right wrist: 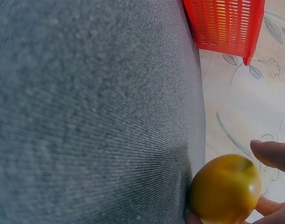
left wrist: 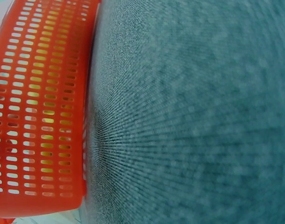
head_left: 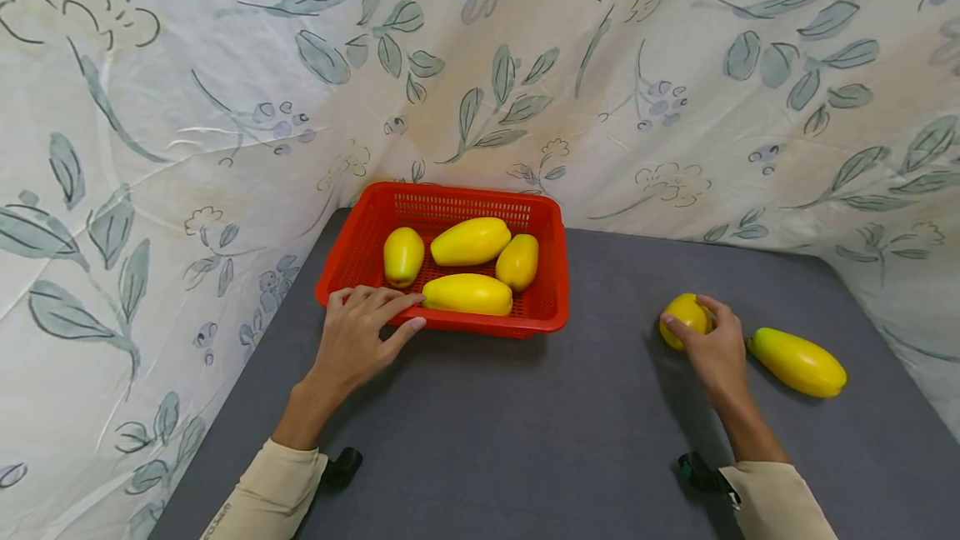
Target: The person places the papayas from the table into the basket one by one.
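Observation:
On the left of the grey table, a red slotted basket (head_left: 551, 319) holds several smooth, oblong yellow fruits (head_left: 471, 242). My left hand (head_left: 358, 332) rests over its near rim with relaxed fingers, the index fingertip right at the nearest yellow fruit (head_left: 467, 296). That hand is out of the left wrist view, where the basket wall (left wrist: 39, 112) shows. To the right, my right hand (head_left: 716, 348) holds a rounded yellow fruit (head_left: 684, 319) between thumb and fingers. The right wrist view shows this fruit (right wrist: 226, 189) low beside the tabletop, with fingers curled beneath it.
Another long yellow fruit (head_left: 798, 362) with a greenish tip lies on the table just right of my right hand. Grey tabletop (head_left: 525, 440) stretches between the two arms. A floral cloth (head_left: 637, 107) hangs behind the table and along its left side.

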Demonstrator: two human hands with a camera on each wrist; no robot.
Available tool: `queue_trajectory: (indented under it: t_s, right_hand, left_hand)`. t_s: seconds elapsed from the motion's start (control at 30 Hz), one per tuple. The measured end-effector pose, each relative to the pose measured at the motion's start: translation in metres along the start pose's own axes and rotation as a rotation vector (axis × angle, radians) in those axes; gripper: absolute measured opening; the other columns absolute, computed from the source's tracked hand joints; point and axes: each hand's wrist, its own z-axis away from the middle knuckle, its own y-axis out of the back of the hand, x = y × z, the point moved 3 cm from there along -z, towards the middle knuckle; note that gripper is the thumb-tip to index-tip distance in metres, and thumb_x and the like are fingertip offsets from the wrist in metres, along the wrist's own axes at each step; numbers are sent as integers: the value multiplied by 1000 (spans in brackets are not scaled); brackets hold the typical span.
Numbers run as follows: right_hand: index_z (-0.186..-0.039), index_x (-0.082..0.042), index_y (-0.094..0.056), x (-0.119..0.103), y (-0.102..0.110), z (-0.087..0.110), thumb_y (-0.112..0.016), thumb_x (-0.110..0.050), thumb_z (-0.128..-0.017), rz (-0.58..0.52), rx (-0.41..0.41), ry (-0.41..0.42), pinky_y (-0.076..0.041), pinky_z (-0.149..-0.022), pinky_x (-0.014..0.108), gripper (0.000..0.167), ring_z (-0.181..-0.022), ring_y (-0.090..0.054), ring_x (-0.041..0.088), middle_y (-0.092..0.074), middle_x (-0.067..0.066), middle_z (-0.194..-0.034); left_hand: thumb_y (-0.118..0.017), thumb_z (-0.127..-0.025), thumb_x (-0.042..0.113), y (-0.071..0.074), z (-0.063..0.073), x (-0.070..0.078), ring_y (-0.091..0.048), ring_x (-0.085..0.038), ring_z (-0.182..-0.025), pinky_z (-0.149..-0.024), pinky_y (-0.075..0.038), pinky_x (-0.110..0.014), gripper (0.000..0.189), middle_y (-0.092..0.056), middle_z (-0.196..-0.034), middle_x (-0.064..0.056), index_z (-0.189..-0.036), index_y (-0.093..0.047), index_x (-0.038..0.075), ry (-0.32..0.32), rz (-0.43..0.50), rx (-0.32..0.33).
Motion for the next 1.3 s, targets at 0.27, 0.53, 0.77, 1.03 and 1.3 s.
queue_trajectory:
  t_s: [0.27,0.53,0.77,1.03,1.3]
  right_hand:
    - [-166,-6,-30,2,2,-1,-67,-33,-104,7,2,17,-41,-114,64,78,-145,-39,49,-29,30,-164]
    - [-167,-7,-30,1,3,-1,-65,-32,-104,7,14,-9,-42,-113,64,76,-145,-39,48,-26,27,-168]
    - [-167,-10,-31,4,4,2,-63,-36,-104,11,28,-17,-44,-108,59,75,-145,-41,44,-29,23,-169]
    - [-167,-12,-32,0,4,8,-63,-39,-103,-5,45,-15,-45,-106,56,75,-144,-43,41,-32,21,-169]
    - [-166,-15,-34,-12,4,15,-63,-40,-103,-43,47,7,-45,-108,56,74,-145,-44,38,-34,17,-169]
  left_hand:
    - [-77,-92,44,0,-1,2,-62,-33,-109,-100,-35,-62,44,-75,-116,-8,-130,-77,22,2,-2,2]
    - [-77,-92,44,0,-3,3,-63,-33,-108,-100,-35,-61,44,-75,-116,-8,-129,-77,22,-2,-4,8]
    - [-77,-92,43,0,-5,4,-63,-33,-108,-100,-35,-61,43,-75,-115,-8,-129,-77,22,-1,-4,7]
    - [-77,-91,42,-1,-5,4,-63,-33,-106,-99,-36,-62,43,-75,-114,-8,-128,-78,21,1,-4,12]
    - [-77,-92,43,-2,-5,4,-63,-33,-106,-99,-36,-62,43,-75,-115,-8,-128,-78,22,7,-8,8]
